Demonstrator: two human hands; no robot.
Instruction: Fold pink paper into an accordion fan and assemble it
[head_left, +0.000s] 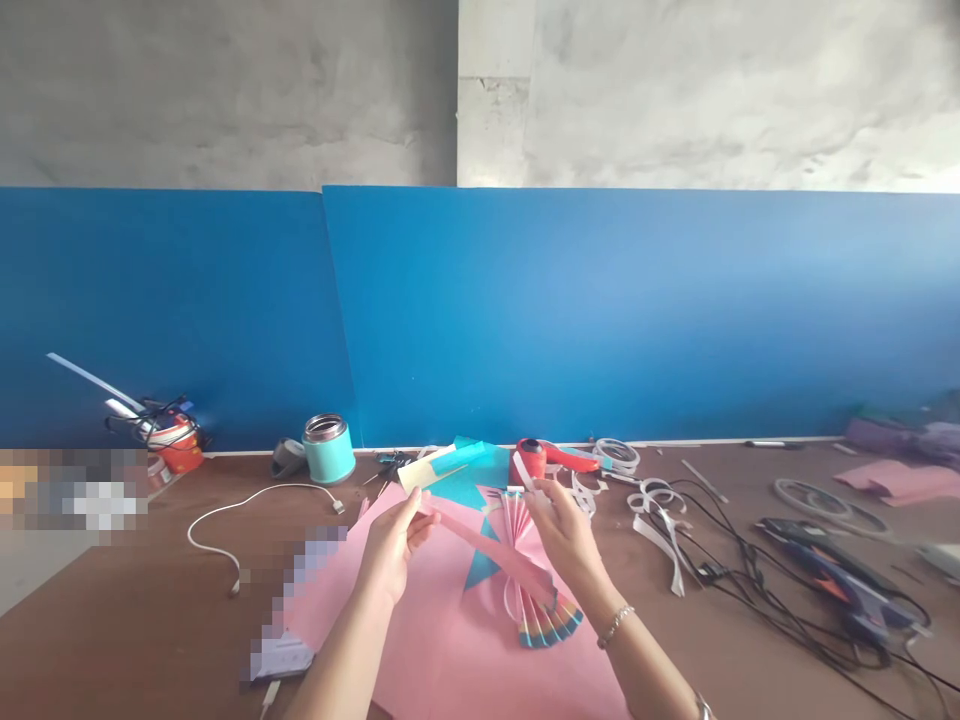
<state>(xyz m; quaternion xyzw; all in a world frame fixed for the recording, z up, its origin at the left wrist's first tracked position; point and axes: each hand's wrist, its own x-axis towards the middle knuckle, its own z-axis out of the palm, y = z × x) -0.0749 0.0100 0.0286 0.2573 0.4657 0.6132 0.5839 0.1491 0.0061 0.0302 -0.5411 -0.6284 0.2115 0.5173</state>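
Observation:
My left hand (394,550) is closed in a pinch on one end of a pink paper strip (487,545), which slants down to the right. My right hand (561,530) is closed on a narrow white strip (522,468) that sticks up past the fingertips. Between and below the hands lies a pleated paper fan (549,628), pink with blue and yellow bands along its edge; the pink strip crosses in front of its middle. Under it are large pink paper sheets (435,640) and pieces of teal paper (480,480).
A mint-green jar (328,450) and a white cable (225,500) are at left. Behind the hands sits a red tape dispenser-like object (534,458). White strip curls (660,500), black cables (750,570) and a dark blue glue gun-like tool (847,585) lie at right. A blue partition (600,320) borders the table.

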